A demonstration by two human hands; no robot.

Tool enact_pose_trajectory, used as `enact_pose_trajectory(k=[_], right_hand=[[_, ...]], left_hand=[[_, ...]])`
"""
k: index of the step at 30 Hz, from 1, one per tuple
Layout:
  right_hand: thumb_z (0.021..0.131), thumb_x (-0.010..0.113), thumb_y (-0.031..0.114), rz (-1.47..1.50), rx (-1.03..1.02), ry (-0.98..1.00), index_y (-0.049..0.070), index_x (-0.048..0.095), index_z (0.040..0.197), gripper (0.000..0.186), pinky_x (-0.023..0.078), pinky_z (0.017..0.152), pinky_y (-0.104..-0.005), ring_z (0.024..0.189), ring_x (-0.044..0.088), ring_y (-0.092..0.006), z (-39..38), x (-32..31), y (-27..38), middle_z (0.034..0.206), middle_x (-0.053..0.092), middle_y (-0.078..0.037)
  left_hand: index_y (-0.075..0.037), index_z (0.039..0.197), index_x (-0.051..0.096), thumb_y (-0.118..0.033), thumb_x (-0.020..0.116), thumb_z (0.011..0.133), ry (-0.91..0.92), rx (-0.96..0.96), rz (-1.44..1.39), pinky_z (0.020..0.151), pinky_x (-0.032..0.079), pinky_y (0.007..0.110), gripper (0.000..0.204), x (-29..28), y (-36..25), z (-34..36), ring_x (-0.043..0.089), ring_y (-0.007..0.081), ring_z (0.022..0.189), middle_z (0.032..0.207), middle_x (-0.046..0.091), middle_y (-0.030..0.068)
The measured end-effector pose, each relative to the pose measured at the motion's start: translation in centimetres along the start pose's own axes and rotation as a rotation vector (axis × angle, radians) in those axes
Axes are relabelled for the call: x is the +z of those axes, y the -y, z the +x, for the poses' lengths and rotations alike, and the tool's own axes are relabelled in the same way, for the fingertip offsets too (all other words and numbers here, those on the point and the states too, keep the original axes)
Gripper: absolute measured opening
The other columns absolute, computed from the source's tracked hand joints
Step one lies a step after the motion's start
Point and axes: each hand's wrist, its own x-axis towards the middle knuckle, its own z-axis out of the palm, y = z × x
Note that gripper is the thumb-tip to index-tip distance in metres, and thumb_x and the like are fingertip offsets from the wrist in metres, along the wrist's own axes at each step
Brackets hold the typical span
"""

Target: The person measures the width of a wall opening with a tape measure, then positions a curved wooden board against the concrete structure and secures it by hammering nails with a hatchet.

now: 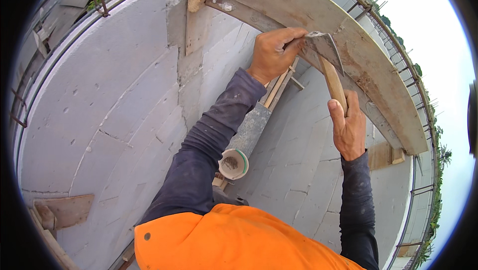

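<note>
My right hand (pixel 347 128) is wrapped round the wooden handle of a tool with a flat, dark metal blade (pixel 326 51); its exact kind is hard to tell. The blade is held up against the long wooden board (pixel 368 66), and its far corner carries a whitish smear. My left hand (pixel 278 51) is closed at the board's lower edge, its thumb and fingertips beside that corner. Whether those fingers pinch the blade or some small thing is hidden.
Pale block walls (pixel 109 96) rise on both sides of a narrow gap. Below stands a white bucket (pixel 233 164) with a green rim and grey residue inside. Steel rebar (pixel 413 76) runs along the wall tops. Wooden blocks (pixel 196 0) brace the board.
</note>
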Motion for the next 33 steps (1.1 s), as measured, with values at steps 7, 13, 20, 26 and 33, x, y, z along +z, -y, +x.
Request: enact_pose_trajectory(k=[7, 13, 20, 26, 33], right_hand=[[0.099, 0.062, 0.057, 0.040, -0.481, -0.386, 0.002, 0.058, 0.117, 0.057, 0.052, 0.064, -0.0360, 0.065, 0.064, -0.0215, -1.1, 2.0, -2.0, 0.076, 0.063, -0.012], [0.102, 0.053, 0.062, 0.145, -0.006, -0.104, 0.004, 0.056, 0.110, 0.059, 0.045, 0.056, -0.0349, 0.061, 0.056, -0.0160, -0.6, 0.3, 0.0, 0.073, 0.057, -0.008], [0.104, 0.048, 0.062, 0.182, -0.087, -0.201, 0.004, 0.054, 0.105, 0.058, 0.041, 0.051, -0.0263, 0.055, 0.049, -0.0083, -2.0, 0.1, 0.1, 0.066, 0.049, 0.000], [0.103, 0.051, 0.062, 0.138, -0.015, -0.135, 0.002, 0.056, 0.105, 0.060, 0.044, 0.056, -0.0329, 0.060, 0.056, -0.0149, -1.4, 0.7, -0.6, 0.069, 0.054, -0.006], [0.103, 0.051, 0.062, 0.117, -0.015, -0.123, 0.002, 0.057, 0.105, 0.060, 0.045, 0.057, -0.0334, 0.061, 0.056, -0.0157, -0.6, 1.1, -1.0, 0.068, 0.054, -0.006]], left_hand=[[-0.004, 0.103, 0.077, -0.005, 0.076, 0.090, 0.032, 0.047, -0.011, 0.068, 0.059, 0.030, 0.013, 0.0, -0.1, 0.4, 0.076, 0.0206, 0.079, 0.095, 0.078, 0.0102], [-0.001, 0.108, 0.074, -0.010, 0.077, 0.092, 0.075, 0.009, -0.034, 0.071, 0.055, 0.025, 0.018, -0.5, 0.2, 0.5, 0.070, 0.0108, 0.078, 0.086, 0.075, 0.0047], [-0.004, 0.107, 0.055, -0.049, 0.085, 0.086, -0.468, -0.857, -0.439, 0.044, 0.026, 0.023, 0.058, -1.9, 0.1, -3.4, 0.032, 0.0011, 0.050, 0.062, 0.042, -0.0087], [-0.011, 0.090, 0.051, -0.073, 0.083, 0.073, -0.244, -0.998, -0.726, 0.045, 0.023, 0.024, 0.071, -1.5, -0.1, -0.6, 0.026, 0.0041, 0.050, 0.061, 0.026, -0.0111], [-0.016, 0.074, 0.047, -0.077, 0.087, 0.062, -0.223, -0.968, -0.593, 0.044, 0.024, 0.027, 0.074, -1.9, 0.6, 0.0, 0.028, 0.0056, 0.049, 0.060, 0.033, -0.0087]])
